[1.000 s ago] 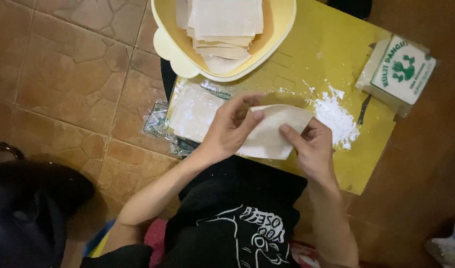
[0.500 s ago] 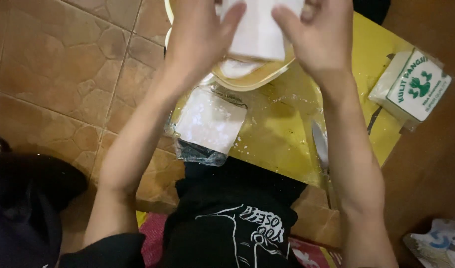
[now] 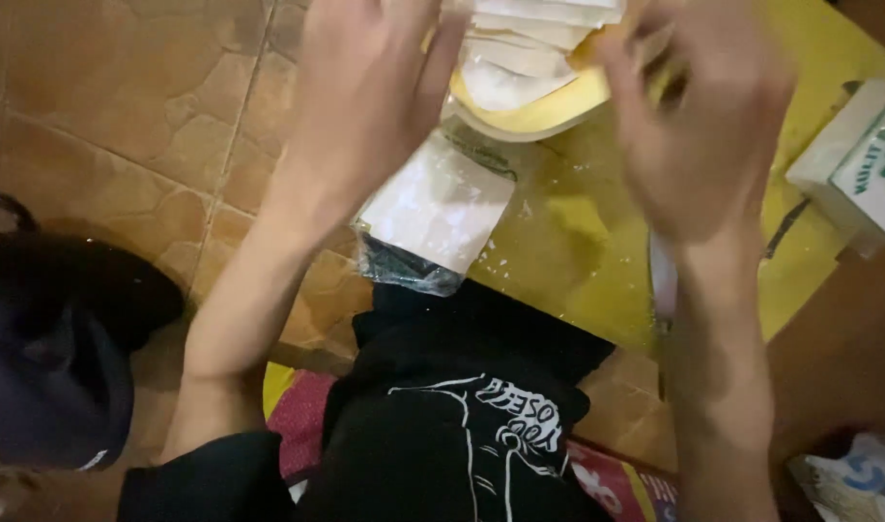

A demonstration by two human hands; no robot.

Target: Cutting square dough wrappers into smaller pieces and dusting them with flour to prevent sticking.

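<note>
My left hand (image 3: 365, 97) and my right hand (image 3: 703, 126) are raised on either side of a pale yellow bowl (image 3: 534, 114) at the top of the head view. Both are blurred, with the fingers apart and nothing visible in them. Several folded white dough wrappers (image 3: 520, 68) lie stacked in the bowl, between my hands. Below the left hand, a flat stack of white wrapper sheets (image 3: 433, 208) lies on a clear plastic bag at the left edge of a yellow board (image 3: 558, 251).
A white box with green print (image 3: 858, 164) stands at the board's right edge. A pale knife blade (image 3: 662, 280) lies below my right wrist. A dark bag (image 3: 56, 358) sits on the brown tiled floor (image 3: 124, 126) at left. My black-clad lap is below.
A second ago both hands were folding a wrapper on the floured board. They lifted it over the bowl, and now it is out of my fingers and the hands have spread apart.
</note>
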